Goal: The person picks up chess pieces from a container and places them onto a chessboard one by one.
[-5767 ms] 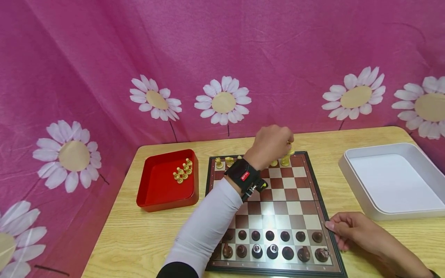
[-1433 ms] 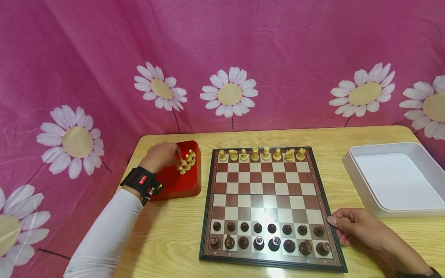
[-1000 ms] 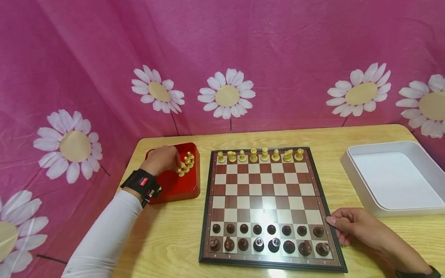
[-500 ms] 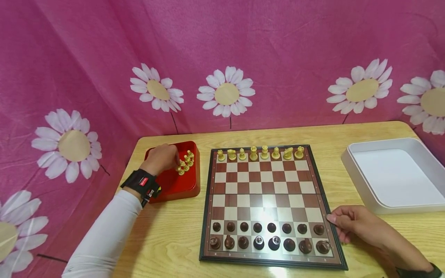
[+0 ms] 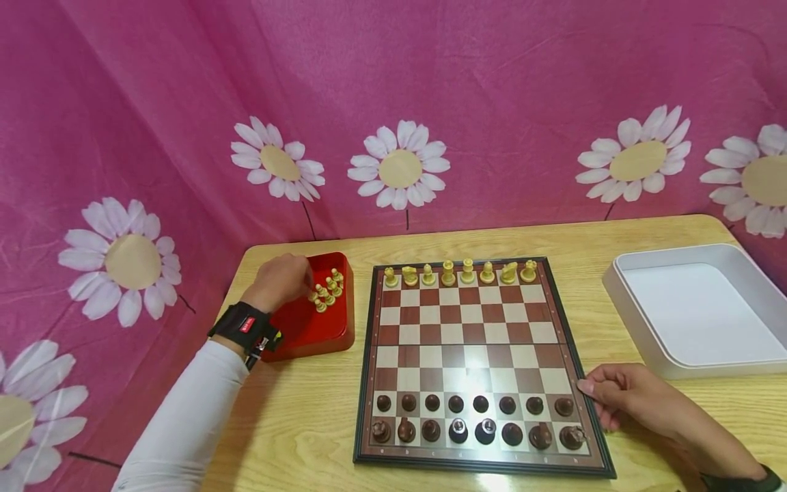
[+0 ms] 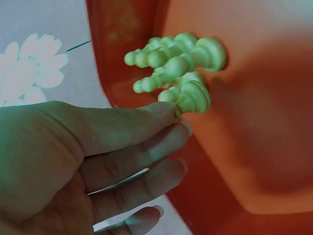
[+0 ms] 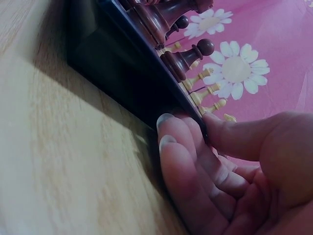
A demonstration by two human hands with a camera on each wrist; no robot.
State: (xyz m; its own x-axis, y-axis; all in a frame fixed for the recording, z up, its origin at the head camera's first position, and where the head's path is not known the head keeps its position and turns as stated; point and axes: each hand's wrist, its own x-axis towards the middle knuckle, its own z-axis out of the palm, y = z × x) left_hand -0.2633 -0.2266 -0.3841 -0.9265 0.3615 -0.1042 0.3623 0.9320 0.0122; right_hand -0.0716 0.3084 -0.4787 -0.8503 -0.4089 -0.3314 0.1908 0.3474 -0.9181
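My left hand is over the red tray. In the left wrist view its thumb and forefinger pinch a cream pawn by the head, with the base tilted outward. More cream pawns stand close beside it in the tray. The right hand grips the right edge of the chessboard, thumb on top and fingers curled against the side. Dark pieces fill the two near rows of the board. Along the far row stand cream pieces, with rooks at both ends.
A white tray with nothing visible in it stands right of the board on the wooden table. A pink curtain with daisies hangs behind and at the left. Bare wood shows between red tray and board.
Earlier the left hand set a cream piece at the board's far right corner; it then moved left to the red tray and now pinches a pawn there. The right hand stays at the board's edge.
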